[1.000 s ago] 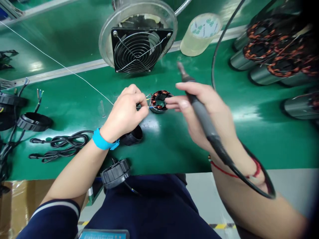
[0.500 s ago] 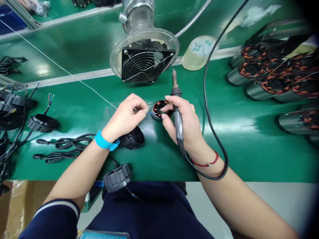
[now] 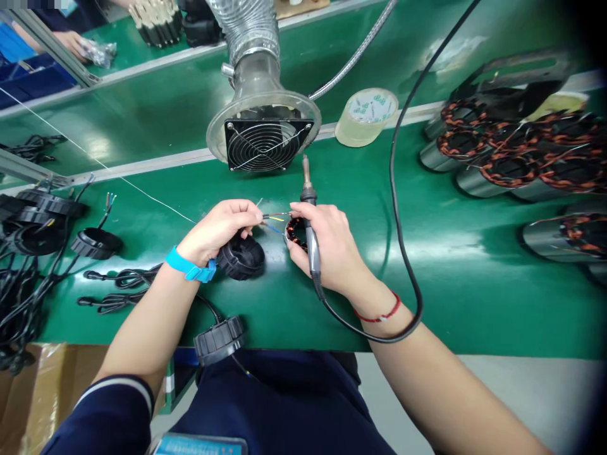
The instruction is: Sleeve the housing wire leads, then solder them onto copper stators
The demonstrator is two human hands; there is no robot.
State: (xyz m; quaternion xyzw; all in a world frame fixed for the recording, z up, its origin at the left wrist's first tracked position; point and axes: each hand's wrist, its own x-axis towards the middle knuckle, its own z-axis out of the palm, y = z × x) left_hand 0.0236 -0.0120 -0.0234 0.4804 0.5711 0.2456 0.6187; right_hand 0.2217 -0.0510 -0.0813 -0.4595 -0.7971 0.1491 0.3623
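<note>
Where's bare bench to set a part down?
Largest bare patch: green benchtop between the black cable of the grey-handled soldering iron and the copper-wound grey metal cylinders at right. Smaller: front strip between the ribbed black plastic cap and right hand. Crowded: left end, black plastic rings and black cables.

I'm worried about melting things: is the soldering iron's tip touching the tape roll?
Apart. The head view shows a strip of green bench between the iron's tip and the tape roll.
</note>
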